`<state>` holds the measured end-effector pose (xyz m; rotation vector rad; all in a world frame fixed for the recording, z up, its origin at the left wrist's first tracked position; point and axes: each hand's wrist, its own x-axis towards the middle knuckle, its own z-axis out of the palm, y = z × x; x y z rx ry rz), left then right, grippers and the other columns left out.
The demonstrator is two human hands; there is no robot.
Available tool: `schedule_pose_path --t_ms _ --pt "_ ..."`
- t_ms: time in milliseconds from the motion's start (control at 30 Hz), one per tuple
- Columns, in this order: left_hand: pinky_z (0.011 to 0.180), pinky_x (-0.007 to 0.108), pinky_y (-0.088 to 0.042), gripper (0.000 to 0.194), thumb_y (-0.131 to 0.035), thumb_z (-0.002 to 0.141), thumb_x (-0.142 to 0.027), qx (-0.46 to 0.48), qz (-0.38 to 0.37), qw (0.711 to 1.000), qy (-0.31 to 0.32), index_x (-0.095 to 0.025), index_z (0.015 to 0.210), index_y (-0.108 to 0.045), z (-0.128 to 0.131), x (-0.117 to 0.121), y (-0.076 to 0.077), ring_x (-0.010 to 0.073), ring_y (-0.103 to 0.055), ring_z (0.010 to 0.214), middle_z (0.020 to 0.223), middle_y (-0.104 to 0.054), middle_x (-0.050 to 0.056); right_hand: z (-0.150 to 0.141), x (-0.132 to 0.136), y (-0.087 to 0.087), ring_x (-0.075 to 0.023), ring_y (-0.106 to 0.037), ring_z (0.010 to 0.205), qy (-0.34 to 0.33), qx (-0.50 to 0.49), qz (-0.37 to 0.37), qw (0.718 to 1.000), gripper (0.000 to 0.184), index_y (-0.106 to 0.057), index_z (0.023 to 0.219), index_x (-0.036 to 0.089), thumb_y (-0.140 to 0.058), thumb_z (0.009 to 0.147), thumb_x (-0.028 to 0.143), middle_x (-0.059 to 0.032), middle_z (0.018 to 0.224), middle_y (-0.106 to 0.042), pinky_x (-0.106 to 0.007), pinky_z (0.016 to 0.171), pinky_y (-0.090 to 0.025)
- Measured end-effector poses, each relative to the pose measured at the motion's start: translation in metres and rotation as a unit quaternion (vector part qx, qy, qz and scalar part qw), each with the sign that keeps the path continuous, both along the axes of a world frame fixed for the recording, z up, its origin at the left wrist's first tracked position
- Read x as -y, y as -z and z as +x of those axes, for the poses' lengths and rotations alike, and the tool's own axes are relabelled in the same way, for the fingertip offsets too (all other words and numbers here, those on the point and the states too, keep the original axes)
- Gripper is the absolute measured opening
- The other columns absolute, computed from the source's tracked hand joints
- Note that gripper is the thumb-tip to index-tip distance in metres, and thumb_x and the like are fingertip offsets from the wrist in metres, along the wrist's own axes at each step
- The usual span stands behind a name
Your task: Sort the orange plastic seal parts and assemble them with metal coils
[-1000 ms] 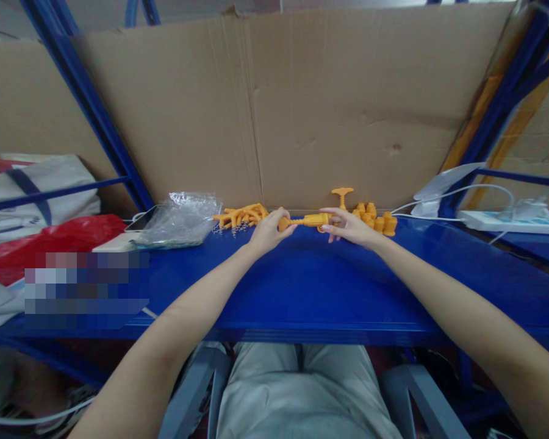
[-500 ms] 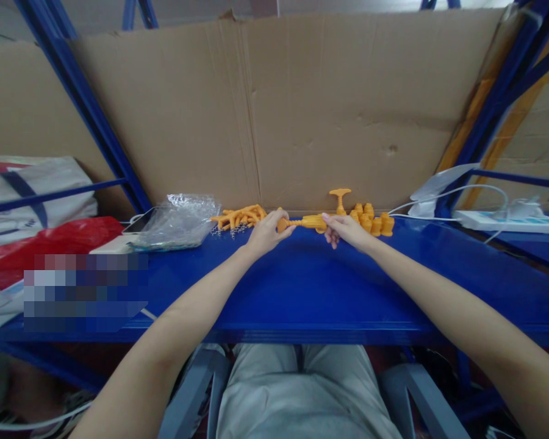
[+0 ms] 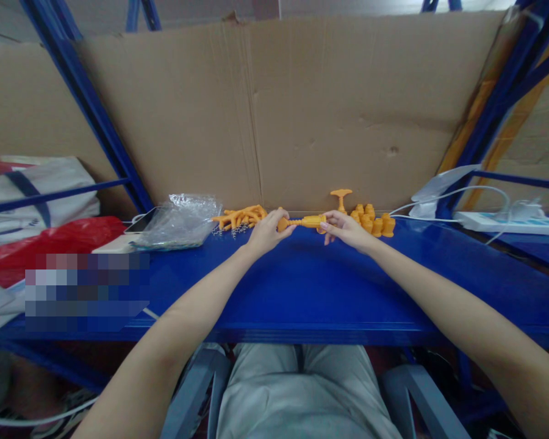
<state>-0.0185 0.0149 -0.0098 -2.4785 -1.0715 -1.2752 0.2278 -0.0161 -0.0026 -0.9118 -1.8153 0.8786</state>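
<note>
Blue table (image 3: 297, 292) stretches across the view, bare near the lap. Toward its far edge, the left hand (image 3: 269, 233) pinches the knobbed left end of the orange rod (image 3: 305, 222), and the right hand (image 3: 345, 230) closes thumb and fingers on its right end; the rod lies level between them. Branches (image 3: 240, 217) are piled beside the left hand, cups (image 3: 375, 224) cluster by the right, and cardboard (image 3: 329, 116) rises behind.
</note>
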Motion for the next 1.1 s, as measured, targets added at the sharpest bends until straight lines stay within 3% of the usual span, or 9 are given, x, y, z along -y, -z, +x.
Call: schedule_pose_path --t_ms 367,600,900,1033,1100 --pt "0.079 0.027 -0.048 0.016 -0.065 0.088 -0.031 -0.019 0.0 1.0 -0.005 -0.02 0.096 -0.055 0.0004 -0.0012 0.0029 0.0171 -0.064 0.087 0.093 -0.067 0.001 -0.0052 0.0053 -0.0022 -0.0085 -0.061 0.048 0.021 -0.026 -0.076 0.997 0.036 -0.055 0.082 0.019 -0.065 0.088 0.053 -0.001 0.071 -0.069 -0.02 0.046 -0.043" --pt "0.078 0.027 -0.048 0.016 -0.064 0.089 -0.032 -0.023 -0.004 1.0 -0.014 -0.02 0.096 -0.055 -0.0013 -0.0026 0.0023 0.0173 -0.064 0.086 0.092 -0.067 0.002 -0.0052 0.0057 -0.0042 -0.0092 -0.065 0.054 0.051 -0.045 -0.093 0.993 0.023 -0.057 0.1 0.019 -0.069 0.088 0.035 -0.0038 0.088 -0.074 -0.02 0.047 -0.045" --pt "0.08 0.028 -0.05 0.017 -0.064 0.089 -0.033 -0.025 -0.012 0.999 -0.018 -0.02 0.099 -0.058 -0.0004 -0.0025 0.0019 0.018 -0.065 0.088 0.094 -0.068 0.003 -0.0056 0.0038 -0.0007 -0.0097 -0.065 0.054 0.046 -0.077 -0.102 0.991 0.021 -0.062 0.101 0.018 -0.07 0.087 0.032 -0.0038 0.084 -0.073 -0.02 0.049 -0.047" --pt "0.084 0.03 -0.052 0.032 -0.06 0.092 -0.036 -0.04 -0.056 0.998 -0.013 -0.02 0.12 -0.058 -0.0028 -0.0022 0.0011 0.0188 -0.068 0.091 0.105 -0.07 0.005 -0.0064 0.0009 0.002 -0.0105 -0.067 0.061 0.041 -0.138 -0.105 0.984 0.03 -0.062 0.103 0.02 -0.076 0.08 0.032 -0.0006 0.079 -0.072 -0.021 0.055 -0.051" --pt "0.085 0.032 -0.053 0.05 -0.057 0.094 -0.038 -0.055 -0.084 0.995 0.0 -0.023 0.141 -0.047 -0.0062 -0.0026 0.0014 0.0184 -0.069 0.09 0.114 -0.069 0.006 -0.0044 -0.0032 0.0036 -0.0115 -0.068 0.066 0.059 -0.173 -0.094 0.979 0.033 -0.061 0.1 0.021 -0.079 0.075 0.033 0.0005 0.077 -0.07 -0.022 0.061 -0.053"
